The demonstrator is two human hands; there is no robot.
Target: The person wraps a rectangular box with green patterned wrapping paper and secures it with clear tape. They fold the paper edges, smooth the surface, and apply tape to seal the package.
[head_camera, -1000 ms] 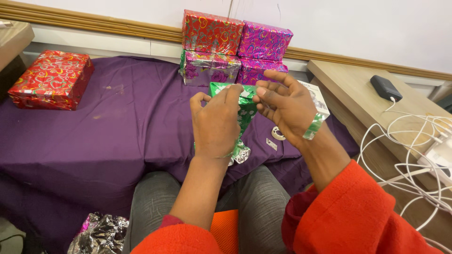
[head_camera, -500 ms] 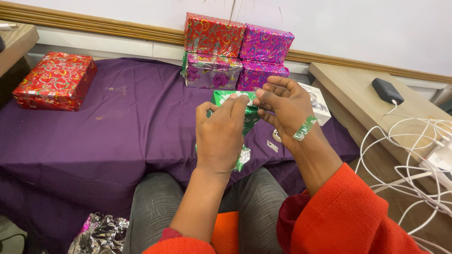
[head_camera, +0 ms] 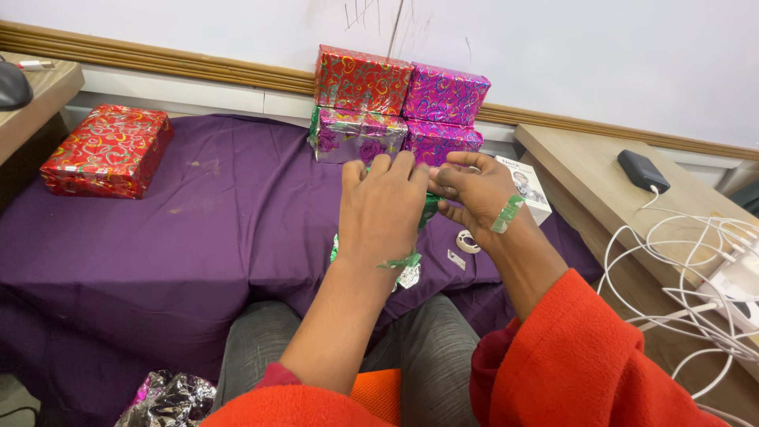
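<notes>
Both hands have closed in — left hand (head_camera: 383,209) and right hand (head_camera: 473,194) now clasp the green foil parcel (head_camera: 428,210), just before the stacked gifts (head_camera: 399,103); the fold is being pressed down.

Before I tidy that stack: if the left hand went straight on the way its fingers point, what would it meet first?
Probably the silver-wrapped box at the stack's bottom left; the left hand, on the green-wrapped parcel, points toward it. Depth is unclear.
</notes>
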